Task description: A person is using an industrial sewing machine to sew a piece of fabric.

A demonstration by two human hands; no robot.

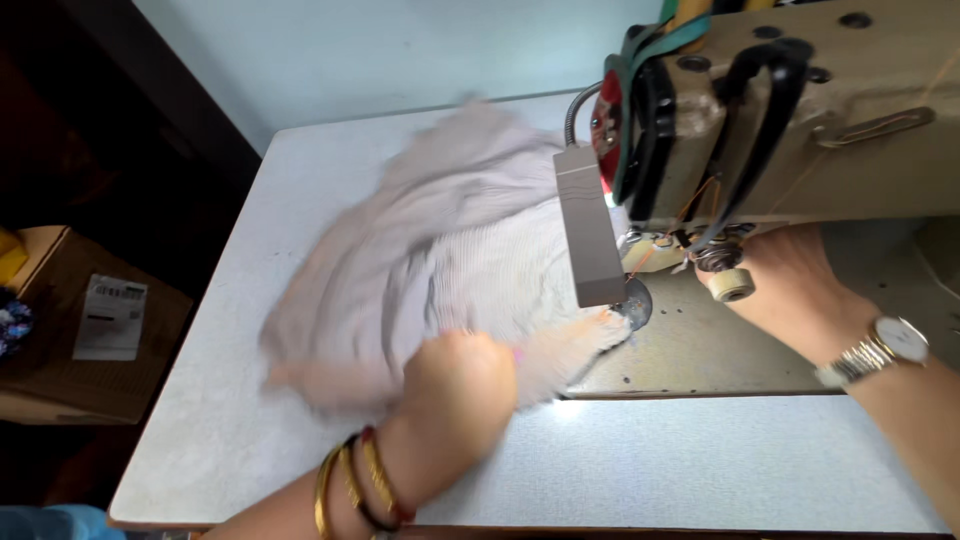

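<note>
Dim floor lay at the far left, where a brown cardboard box with a white label sat beside the pale grey sewing table. On that table spread a ribbed, pale lilac-grey fabric, blurred with motion, one corner reaching the needle area. The left hand, bangles on its wrist, pressed down on the near edge of the cloth; its fingers were curled under and hidden, so whether they pinched the cloth or lay flat could not be told. Further right stood the beige sewing machine, its head over the metal bed. The right hand — a watch on its wrist — reached beneath the machine head, fingers hidden, grip unclear. By appearance the cloth was being positioned under the needle — the next move would call for a flat, aligned edge.
</note>
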